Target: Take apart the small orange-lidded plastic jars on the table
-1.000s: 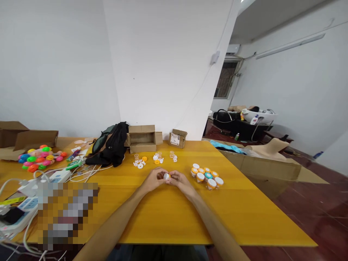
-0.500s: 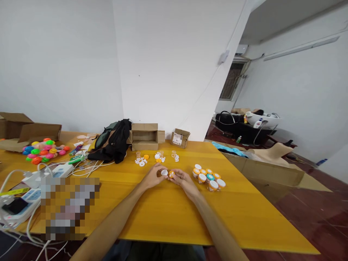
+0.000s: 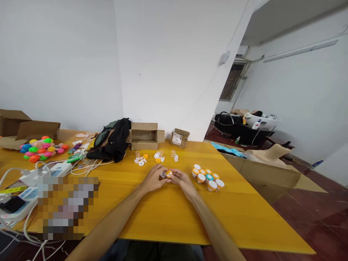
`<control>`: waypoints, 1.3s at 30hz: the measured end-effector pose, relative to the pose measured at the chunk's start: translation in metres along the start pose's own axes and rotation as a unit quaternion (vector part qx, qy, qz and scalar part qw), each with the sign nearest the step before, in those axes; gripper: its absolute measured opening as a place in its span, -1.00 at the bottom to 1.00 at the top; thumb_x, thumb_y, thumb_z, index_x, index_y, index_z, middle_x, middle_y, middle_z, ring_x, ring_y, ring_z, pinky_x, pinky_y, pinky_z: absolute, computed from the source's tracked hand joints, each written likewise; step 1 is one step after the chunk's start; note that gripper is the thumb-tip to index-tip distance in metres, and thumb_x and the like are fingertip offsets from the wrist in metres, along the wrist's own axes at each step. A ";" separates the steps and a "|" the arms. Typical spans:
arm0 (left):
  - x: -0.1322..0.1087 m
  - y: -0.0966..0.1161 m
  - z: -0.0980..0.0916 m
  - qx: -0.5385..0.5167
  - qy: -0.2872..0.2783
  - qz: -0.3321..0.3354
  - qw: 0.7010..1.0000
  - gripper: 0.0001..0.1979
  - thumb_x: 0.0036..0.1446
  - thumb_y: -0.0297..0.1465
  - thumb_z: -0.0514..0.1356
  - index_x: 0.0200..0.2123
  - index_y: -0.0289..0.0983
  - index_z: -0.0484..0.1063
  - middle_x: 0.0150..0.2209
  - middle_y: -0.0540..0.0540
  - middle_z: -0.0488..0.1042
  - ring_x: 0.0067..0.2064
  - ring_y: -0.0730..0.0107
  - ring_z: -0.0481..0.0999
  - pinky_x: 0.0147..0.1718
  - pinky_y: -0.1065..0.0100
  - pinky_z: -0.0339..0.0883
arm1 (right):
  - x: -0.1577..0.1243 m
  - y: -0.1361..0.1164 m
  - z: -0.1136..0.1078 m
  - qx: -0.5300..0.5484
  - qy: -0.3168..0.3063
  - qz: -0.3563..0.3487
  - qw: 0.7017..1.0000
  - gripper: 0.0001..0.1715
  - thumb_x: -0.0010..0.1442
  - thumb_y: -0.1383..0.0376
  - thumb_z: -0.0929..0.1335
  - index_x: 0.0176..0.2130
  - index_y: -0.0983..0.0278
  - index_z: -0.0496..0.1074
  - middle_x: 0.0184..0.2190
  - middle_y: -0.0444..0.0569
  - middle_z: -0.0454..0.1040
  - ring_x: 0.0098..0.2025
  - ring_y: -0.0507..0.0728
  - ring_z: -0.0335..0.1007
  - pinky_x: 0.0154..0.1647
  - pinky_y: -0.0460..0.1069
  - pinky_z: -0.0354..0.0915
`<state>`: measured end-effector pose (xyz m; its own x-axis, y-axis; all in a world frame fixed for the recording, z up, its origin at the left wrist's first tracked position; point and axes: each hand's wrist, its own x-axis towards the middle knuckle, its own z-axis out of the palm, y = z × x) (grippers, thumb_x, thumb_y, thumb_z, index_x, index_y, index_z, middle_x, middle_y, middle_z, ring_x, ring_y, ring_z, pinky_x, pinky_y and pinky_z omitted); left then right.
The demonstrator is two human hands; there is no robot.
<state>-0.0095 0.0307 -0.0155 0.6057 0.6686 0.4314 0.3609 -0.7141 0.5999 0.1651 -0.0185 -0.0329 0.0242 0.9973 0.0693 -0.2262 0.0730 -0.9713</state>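
Both my hands meet over the middle of the yellow table [image 3: 168,217]. My left hand [image 3: 153,179] is closed round a small clear jar [image 3: 162,175]. My right hand [image 3: 181,179] pinches a small orange lid [image 3: 169,174] right beside that jar. Just right of my right hand stands a cluster of several small jars with white, orange and teal lids [image 3: 207,177]. Farther back lie loose white and orange lids, small white pieces and clear jars [image 3: 156,157].
Cardboard boxes [image 3: 144,136] and a black bag [image 3: 114,139] sit at the table's far edge. On the left are coloured balls [image 3: 42,148], power strips with white cables [image 3: 40,172] and a pixelated patch. A large carton [image 3: 261,168] lies right of the table.
The camera view shifted slightly. My hands stayed together at the table's middle; the white piece seen in my left fingers no longer shows, and the jar and orange lid are now close together.
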 end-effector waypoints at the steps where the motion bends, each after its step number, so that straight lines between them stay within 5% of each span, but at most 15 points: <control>1: 0.000 0.001 0.001 -0.007 0.003 -0.002 1.000 -0.82 0.08 -0.37 0.31 -0.19 -0.17 0.48 -0.20 -0.07 0.48 -0.12 0.21 0.45 -0.02 0.22 0.31 | 0.000 0.000 0.001 -0.008 -0.005 -0.004 1.000 -0.39 -0.26 -0.03 0.60 -0.27 0.23 0.51 -0.26 0.00 0.60 -0.19 0.20 0.54 -0.07 0.11 0.45; 8: 0.002 0.003 0.002 -0.034 0.014 -0.023 0.999 -0.90 0.09 -0.41 0.27 -0.26 -0.20 0.47 -0.27 -0.04 0.51 -0.20 0.28 0.46 -0.14 0.31 0.33 | 0.003 0.007 0.001 -0.067 -0.012 -0.027 0.997 -0.51 -0.16 0.03 0.57 -0.30 0.21 0.44 -0.39 -0.08 0.56 -0.33 0.13 0.51 -0.21 0.05 0.46; 12: 0.002 0.002 0.002 -0.039 0.010 -0.028 0.999 -0.87 0.05 -0.45 0.27 -0.27 -0.21 0.47 -0.30 -0.02 0.51 -0.23 0.30 0.45 -0.15 0.32 0.34 | 0.003 0.009 0.000 -0.136 0.025 -0.091 0.986 -0.57 -0.04 0.00 0.49 -0.26 0.21 0.43 -0.30 -0.03 0.56 -0.30 0.16 0.51 -0.26 0.05 0.46; 20: 0.002 0.003 0.003 -0.024 -0.002 -0.015 1.000 -0.89 0.06 -0.47 0.24 -0.29 -0.20 0.47 -0.33 -0.02 0.49 -0.24 0.31 0.45 -0.12 0.31 0.33 | -0.002 0.007 0.000 -0.344 0.038 -0.251 0.904 -0.82 0.24 0.22 0.28 -0.30 0.17 0.48 -0.18 0.00 0.51 -0.08 0.19 0.47 -0.13 0.06 0.44; 30: 0.000 0.006 0.001 -0.003 -0.015 0.018 1.000 -0.90 0.08 -0.50 0.23 -0.30 -0.20 0.46 -0.33 -0.03 0.47 -0.21 0.28 0.43 -0.07 0.28 0.30 | -0.006 0.009 0.000 -0.466 0.025 -0.324 0.823 -0.76 0.23 0.43 0.25 -0.27 0.15 0.46 -0.10 0.02 0.46 -0.08 0.18 0.47 -0.04 0.10 0.43; 39: 0.001 0.003 0.001 0.013 -0.035 0.030 0.999 -0.88 0.07 -0.51 0.23 -0.30 -0.20 0.43 -0.31 -0.04 0.45 -0.18 0.25 0.41 -0.08 0.26 0.27 | -0.005 0.012 -0.003 -0.513 0.020 -0.327 0.793 -0.73 0.21 0.49 0.24 -0.26 0.16 0.40 -0.09 0.03 0.45 -0.06 0.18 0.46 -0.04 0.11 0.44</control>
<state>-0.0068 0.0287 -0.0141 0.6741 0.6091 0.4178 0.3402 -0.7581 0.5564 0.1650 -0.0228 -0.0454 -0.1549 0.7461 0.6475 0.7585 0.5097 -0.4060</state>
